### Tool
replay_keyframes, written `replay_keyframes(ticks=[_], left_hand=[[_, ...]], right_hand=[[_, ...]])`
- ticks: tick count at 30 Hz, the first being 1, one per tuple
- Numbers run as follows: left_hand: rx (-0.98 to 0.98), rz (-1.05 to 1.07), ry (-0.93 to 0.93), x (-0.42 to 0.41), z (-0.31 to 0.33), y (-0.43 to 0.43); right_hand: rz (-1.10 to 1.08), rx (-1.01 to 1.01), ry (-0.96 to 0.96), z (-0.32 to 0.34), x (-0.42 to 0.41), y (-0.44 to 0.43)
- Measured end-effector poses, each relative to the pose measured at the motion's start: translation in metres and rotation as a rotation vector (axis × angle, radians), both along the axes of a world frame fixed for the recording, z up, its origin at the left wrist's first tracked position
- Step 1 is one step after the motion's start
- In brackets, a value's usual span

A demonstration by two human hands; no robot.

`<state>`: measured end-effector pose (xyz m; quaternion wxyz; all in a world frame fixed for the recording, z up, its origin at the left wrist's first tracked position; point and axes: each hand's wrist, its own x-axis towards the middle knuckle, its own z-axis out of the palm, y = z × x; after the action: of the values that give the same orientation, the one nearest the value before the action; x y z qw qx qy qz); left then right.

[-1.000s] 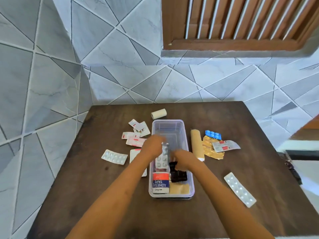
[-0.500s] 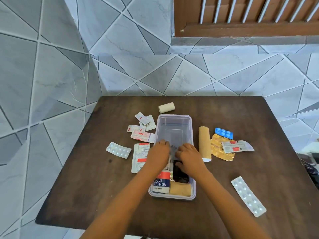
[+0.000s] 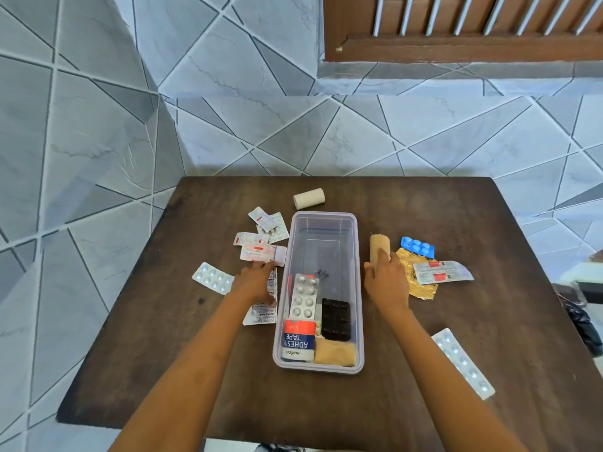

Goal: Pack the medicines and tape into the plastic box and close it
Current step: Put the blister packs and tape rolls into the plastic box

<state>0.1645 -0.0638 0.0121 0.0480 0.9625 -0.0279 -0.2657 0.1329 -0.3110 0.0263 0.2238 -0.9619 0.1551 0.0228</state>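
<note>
The clear plastic box [image 3: 326, 215] stands open mid-table. Its near half holds a silver blister strip [image 3: 305, 298], a dark blister strip [image 3: 336, 319], an adhesive tape carton [image 3: 298, 339] and a tan roll [image 3: 334, 352]. My left hand [image 3: 256, 282] lies flat on a long white medicine strip [image 3: 261, 313] left of the box, fingertips touching a red-and-white strip [image 3: 262, 253]. My right hand [image 3: 386, 280] is wrapped round the near end of a tan bandage roll [image 3: 379, 244] lying right of the box.
Left of the box lie a white blister [image 3: 212, 277] and small strips [image 3: 269, 223]. A cream roll [image 3: 309, 198] sits behind it. On the right are a blue blister [image 3: 417, 246], gold foil strip [image 3: 416, 285], labelled strip [image 3: 440, 272] and long blister [image 3: 463, 363].
Both hands have left the box, the silver blister strip staying inside. The left hand moved out to the strips on the left, the right hand to the tan roll on the right.
</note>
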Motion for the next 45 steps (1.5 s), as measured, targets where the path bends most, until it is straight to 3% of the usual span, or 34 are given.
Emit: replay_keyframes(ticks=[4,7,11,14,17,20,25,30,38,42,45], left_hand=[[0.053,-0.003,-0.063,0.003,0.002,-0.002],[0.131,-0.011,-0.219,0.003,0.005,-0.004],[0.055,0.042,-0.363,0.005,0.021,-0.001],[0.033,0.05,-0.438,0.013,0.063,0.003],[-0.013,0.061,-0.561,0.021,0.107,-0.004],[-0.101,0.02,-0.632,0.026,0.127,-0.025],[-0.104,-0.125,-0.585,0.04,0.12,-0.071],[0.003,-0.234,-0.568,0.061,0.12,-0.092],[0.101,-0.288,-0.255,0.062,0.065,-0.096],[0.074,-0.33,-0.319,0.06,0.039,-0.091],[0.019,-0.309,-0.347,0.053,0.035,-0.088]], right_hand=[[-0.045,-0.019,0.145,-0.006,0.002,-0.004],[-0.062,-0.017,0.136,-0.009,0.003,-0.005],[-0.134,0.099,0.043,0.002,0.003,-0.012],[-0.178,0.205,-0.152,0.028,0.002,-0.017],[-0.073,0.272,-0.256,0.059,0.004,-0.009],[0.116,0.214,-0.161,0.068,0.009,0.015],[0.251,-0.02,0.077,0.047,0.013,0.048],[0.258,-0.075,0.107,0.039,0.018,0.056],[0.35,-0.273,0.147,0.017,0.018,0.065],[0.462,-0.474,0.16,0.007,0.013,0.054],[0.522,-0.468,0.15,0.005,0.014,0.04]])
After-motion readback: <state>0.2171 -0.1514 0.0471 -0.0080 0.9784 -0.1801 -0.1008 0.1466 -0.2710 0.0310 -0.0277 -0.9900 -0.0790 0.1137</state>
